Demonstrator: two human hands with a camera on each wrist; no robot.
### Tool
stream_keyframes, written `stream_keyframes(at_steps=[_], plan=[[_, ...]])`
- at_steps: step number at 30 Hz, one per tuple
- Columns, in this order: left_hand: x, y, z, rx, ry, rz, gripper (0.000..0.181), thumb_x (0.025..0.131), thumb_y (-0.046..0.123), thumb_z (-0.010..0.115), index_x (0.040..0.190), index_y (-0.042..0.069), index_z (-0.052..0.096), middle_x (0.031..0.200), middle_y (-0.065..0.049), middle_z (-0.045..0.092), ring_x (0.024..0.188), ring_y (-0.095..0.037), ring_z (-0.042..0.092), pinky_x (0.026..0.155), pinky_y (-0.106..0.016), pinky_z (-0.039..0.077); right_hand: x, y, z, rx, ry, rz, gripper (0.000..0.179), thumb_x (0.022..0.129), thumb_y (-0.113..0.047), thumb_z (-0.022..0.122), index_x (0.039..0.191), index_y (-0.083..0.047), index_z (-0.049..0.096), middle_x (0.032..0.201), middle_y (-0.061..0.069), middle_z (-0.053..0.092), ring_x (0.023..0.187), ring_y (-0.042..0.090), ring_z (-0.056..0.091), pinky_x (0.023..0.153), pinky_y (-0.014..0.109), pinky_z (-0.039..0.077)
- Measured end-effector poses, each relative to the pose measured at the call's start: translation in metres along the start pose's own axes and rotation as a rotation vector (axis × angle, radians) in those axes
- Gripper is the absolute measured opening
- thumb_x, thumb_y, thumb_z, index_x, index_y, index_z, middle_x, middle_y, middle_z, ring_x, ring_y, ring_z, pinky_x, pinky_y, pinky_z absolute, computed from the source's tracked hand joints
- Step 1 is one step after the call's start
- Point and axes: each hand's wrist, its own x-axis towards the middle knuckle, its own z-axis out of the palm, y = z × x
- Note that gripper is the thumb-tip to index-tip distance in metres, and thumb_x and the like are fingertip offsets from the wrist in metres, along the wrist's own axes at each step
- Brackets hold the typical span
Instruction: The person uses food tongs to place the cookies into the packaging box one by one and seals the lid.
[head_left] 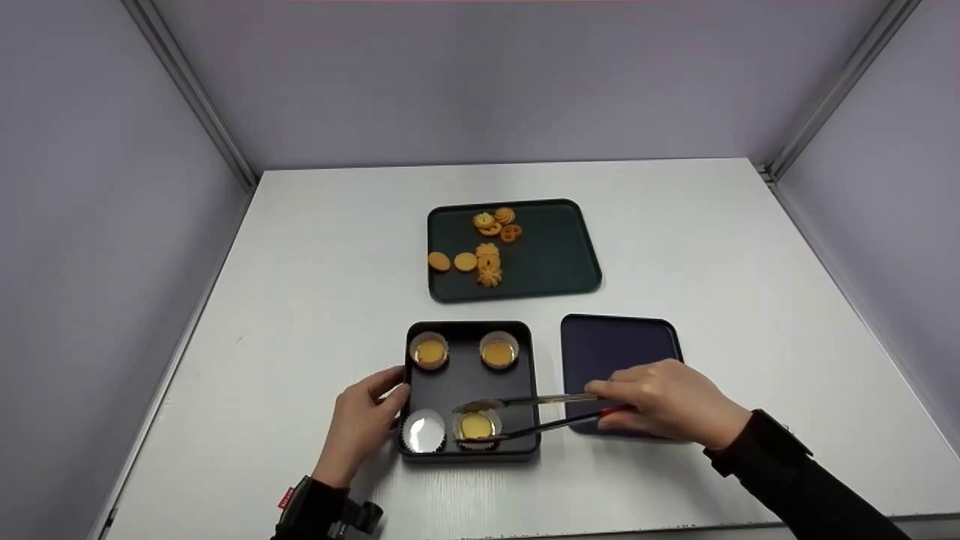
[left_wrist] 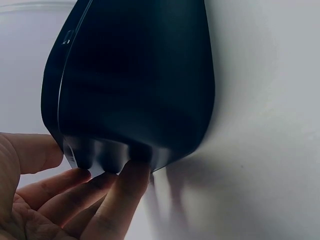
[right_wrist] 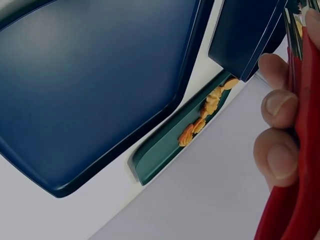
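My left hand (head_left: 361,420) holds the left wall of a dark square pan (head_left: 456,382); in the left wrist view its fingers (left_wrist: 125,195) lie against the outer wall and the thumb touches the rim. With my right hand (head_left: 671,401) I grip red-handled tongs (head_left: 559,399). Their tips straddle a paper-rimmed baking cup with a round yellow cookie (head_left: 476,426) at the pan's lower right; whether they pinch the cookie is unclear. Two similar cups at the back hold round cookies (head_left: 430,352) (head_left: 498,353). A shiny silver cup (head_left: 424,432) at front left shows a bare bottom.
Behind the pan lies a dark green tray (head_left: 551,255) with round cookies (head_left: 465,262), flower-shaped cookies (head_left: 489,276) and a pretzel-shaped piece (head_left: 511,233). A dark blue tray (head_left: 615,341) sits right of the pan, partly under my right hand. Panels enclose the white table (head_left: 322,277).
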Motion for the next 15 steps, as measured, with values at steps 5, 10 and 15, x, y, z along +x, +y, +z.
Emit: stream_keyframes(at_steps=[5, 10, 15], plan=[[-0.0002, -0.0001, -0.0004, -0.003, -0.002, 0.004, 0.037, 0.1, 0.014, 0.066, 0.136, 0.004, 0.066, 0.136, -0.018, 0.065, 0.115, -0.033, 0.069, 0.076, -0.028, 0.062, 0.0001, 0.001, -0.0001, 0.006, -0.009, 0.01, 0.04, 0.08, -0.032, 0.088, 0.113, -0.014, 0.074, 0.074, -0.009, 0.059, 0.058, 0.0, 0.045, 0.049, 0.019, 0.044], [0.0001, 0.0, -0.0005, -0.004, -0.004, 0.005, 0.037, 0.1, 0.013, 0.066, 0.136, 0.004, 0.066, 0.135, -0.018, 0.066, 0.114, -0.033, 0.069, 0.076, -0.028, 0.062, -0.0004, 0.0017, -0.0005, 0.003, 0.0, 0.014, 0.039, 0.082, -0.035, 0.086, 0.113, -0.013, 0.075, 0.074, -0.009, 0.058, 0.057, 0.0, 0.045, 0.049, 0.019, 0.043], [0.0, 0.0008, -0.0006, -0.01, -0.003, -0.008, 0.037, 0.1, 0.013, 0.067, 0.135, 0.004, 0.066, 0.135, -0.019, 0.065, 0.114, -0.033, 0.069, 0.077, -0.029, 0.063, -0.0006, 0.0024, -0.0003, 0.005, 0.004, 0.017, 0.039, 0.083, -0.036, 0.085, 0.113, -0.013, 0.075, 0.073, -0.01, 0.057, 0.057, -0.001, 0.043, 0.048, 0.018, 0.042]])
